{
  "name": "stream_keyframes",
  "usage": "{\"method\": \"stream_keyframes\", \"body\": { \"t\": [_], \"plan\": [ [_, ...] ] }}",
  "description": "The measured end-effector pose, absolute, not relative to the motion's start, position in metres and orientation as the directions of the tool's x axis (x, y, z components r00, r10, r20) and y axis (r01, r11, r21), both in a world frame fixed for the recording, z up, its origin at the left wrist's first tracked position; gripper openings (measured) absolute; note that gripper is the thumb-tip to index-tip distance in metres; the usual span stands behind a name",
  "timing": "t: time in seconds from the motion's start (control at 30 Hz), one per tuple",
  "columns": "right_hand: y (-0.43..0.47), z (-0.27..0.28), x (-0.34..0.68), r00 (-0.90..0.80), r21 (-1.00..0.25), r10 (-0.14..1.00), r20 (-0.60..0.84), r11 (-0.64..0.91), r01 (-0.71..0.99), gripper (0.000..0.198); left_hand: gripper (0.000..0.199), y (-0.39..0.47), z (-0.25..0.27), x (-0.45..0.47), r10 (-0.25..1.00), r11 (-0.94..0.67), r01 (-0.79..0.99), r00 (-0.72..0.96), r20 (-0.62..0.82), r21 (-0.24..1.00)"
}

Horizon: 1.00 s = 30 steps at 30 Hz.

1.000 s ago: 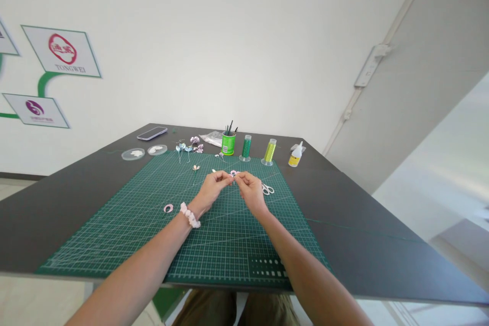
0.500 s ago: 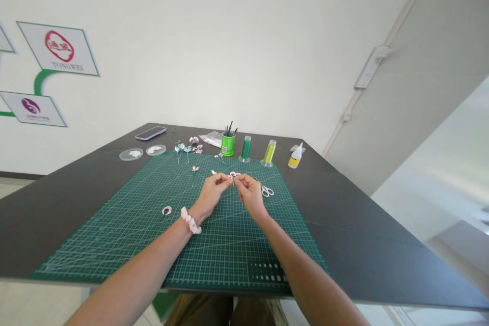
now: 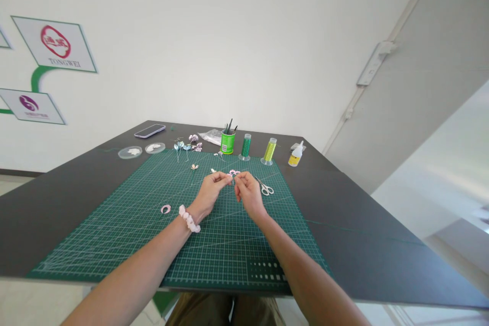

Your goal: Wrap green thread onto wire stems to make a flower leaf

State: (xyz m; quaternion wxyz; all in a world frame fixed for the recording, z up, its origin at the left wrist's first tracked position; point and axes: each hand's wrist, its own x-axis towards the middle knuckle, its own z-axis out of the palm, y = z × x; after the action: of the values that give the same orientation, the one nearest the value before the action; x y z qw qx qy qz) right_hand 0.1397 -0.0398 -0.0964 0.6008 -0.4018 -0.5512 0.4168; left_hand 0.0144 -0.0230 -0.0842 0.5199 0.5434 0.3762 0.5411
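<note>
Over the green cutting mat [image 3: 133,244], the fingertips of my two hands come close together at a small pink-and-white flower [image 3: 234,173]. My left hand [image 3: 209,194], with a pale pink scrunchie [image 3: 189,219] on its wrist, pinches it from the left with thumb and forefinger. My right hand [image 3: 249,194] is closed in a pinch just below the petals, at what looks like the thin stem. The fingers partly cover the flower and its stem. White-handled scissors [image 3: 266,189] lie beside my right hand. A pink ring-shaped piece [image 3: 165,209] rests on the mat, left of my left wrist.
Along the back stand a green can of tools [image 3: 227,142], a dark green thread spool [image 3: 245,147], a yellow-green spool [image 3: 269,152] and a glue bottle [image 3: 296,155]. Finished-looking flowers [image 3: 182,146], two clear dishes [image 3: 130,152] and a phone [image 3: 150,131] lie at the back left.
My right fingertips have shifted slightly beside the flower, and a little more of its petals shows. My left hand keeps its pinch. The view has tilted slightly.
</note>
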Motion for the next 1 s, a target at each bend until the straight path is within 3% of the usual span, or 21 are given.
{"method": "stream_keyframes", "body": {
  "t": [1.0],
  "plan": [
    [-0.0401, -0.0972, 0.1369, 0.093, -0.945, 0.944, 0.316, 0.322, -0.056, 0.023, 0.018, -0.0208, -0.0897, 0.0138, 0.977, -0.116, -0.216, 0.153, 0.151, 0.969]
  ]
}}
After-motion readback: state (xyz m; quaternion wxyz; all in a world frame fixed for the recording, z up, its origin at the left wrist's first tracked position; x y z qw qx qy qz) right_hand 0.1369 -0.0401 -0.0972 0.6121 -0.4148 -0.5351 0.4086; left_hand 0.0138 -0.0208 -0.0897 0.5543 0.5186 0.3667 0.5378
